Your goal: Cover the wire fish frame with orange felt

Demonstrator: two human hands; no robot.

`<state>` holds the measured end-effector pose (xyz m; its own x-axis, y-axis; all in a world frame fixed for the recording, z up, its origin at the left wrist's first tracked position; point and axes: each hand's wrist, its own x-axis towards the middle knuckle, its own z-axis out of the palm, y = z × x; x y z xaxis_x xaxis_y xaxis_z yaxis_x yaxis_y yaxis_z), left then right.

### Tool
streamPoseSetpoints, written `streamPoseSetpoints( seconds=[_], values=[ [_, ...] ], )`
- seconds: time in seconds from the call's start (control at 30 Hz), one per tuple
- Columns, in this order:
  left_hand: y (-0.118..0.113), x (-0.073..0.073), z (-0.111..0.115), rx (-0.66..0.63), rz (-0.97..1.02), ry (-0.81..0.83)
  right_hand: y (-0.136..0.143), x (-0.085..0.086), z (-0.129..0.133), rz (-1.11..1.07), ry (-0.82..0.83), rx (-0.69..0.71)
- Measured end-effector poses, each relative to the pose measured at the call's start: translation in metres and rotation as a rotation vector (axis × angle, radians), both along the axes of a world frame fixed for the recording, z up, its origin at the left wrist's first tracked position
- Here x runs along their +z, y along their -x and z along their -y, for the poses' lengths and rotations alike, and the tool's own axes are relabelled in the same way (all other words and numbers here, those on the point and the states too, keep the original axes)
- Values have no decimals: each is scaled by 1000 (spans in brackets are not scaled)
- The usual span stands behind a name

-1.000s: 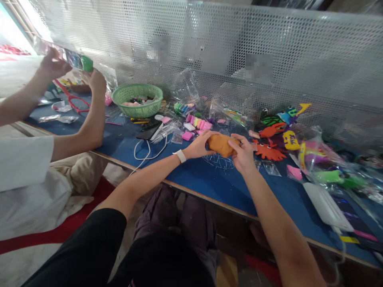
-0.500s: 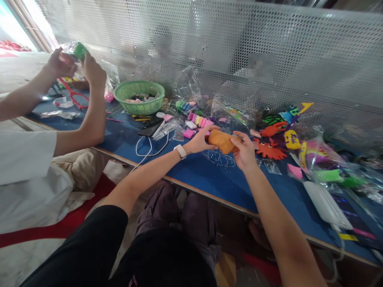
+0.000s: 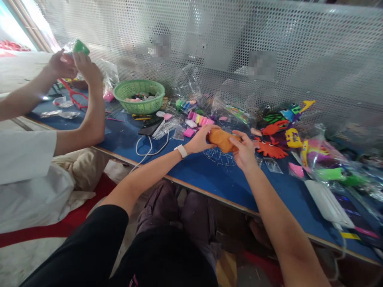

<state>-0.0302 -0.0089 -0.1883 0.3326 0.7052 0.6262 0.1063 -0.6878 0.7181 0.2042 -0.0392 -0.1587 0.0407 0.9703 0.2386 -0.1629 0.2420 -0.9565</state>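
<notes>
An orange lump (image 3: 222, 139), soft-looking and uneven, is held above the blue table between my two hands. My left hand (image 3: 202, 139), with a white band at the wrist, grips its left end. At the other end, the fingers of my right hand (image 3: 243, 149) are wrapped round its right side. Below the lump, a round wire frame (image 3: 220, 158) lies on the table, partly covered by it. Behind my left hand are pink and yellow pieces (image 3: 200, 118). An orange-red crab-like figure (image 3: 271, 148) lies to the right of my right hand.
At left, a person's hands (image 3: 86, 67) hold a green piece (image 3: 81, 47). A green basket (image 3: 139, 105), a phone (image 3: 151, 125) with a white cable and red scissors (image 3: 76, 97) lie on the blue table (image 3: 191, 175). Plastic bags and a white power bank (image 3: 327, 203) are at right.
My hands still hold the orange lump, barely shifted. At left, the other person's right hand and the green piece have moved slightly.
</notes>
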Motion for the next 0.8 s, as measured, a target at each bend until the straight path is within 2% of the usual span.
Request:
streamPoseSetpoints(
  seconds=[0.13, 0.3, 0.37, 0.43, 0.5, 0.63, 0.7, 0.8],
  values=[
    [1, 3, 3, 78, -100, -111, 1, 0, 0, 3, 8, 13],
    [1, 4, 3, 128, -107, -134, 1, 1, 2, 27, -8, 24],
    [2, 5, 5, 111, -88, -145, 1, 2, 2, 14, -11, 23],
    [2, 8, 7, 39, -35, -124, 1, 2, 3, 0, -8, 31],
    [3, 11, 9, -57, 41, -34, 0, 2, 2, -4, 2, 44],
    [3, 18, 12, -218, 202, 270, -4, 3, 0, 9, 42, 55],
    [4, 20, 12, -192, 260, 355, -6, 4, -1, 22, 66, 66],
    [9, 23, 10, -73, 288, 418, -7, 5, 1, 32, 95, 107]
  ],
)
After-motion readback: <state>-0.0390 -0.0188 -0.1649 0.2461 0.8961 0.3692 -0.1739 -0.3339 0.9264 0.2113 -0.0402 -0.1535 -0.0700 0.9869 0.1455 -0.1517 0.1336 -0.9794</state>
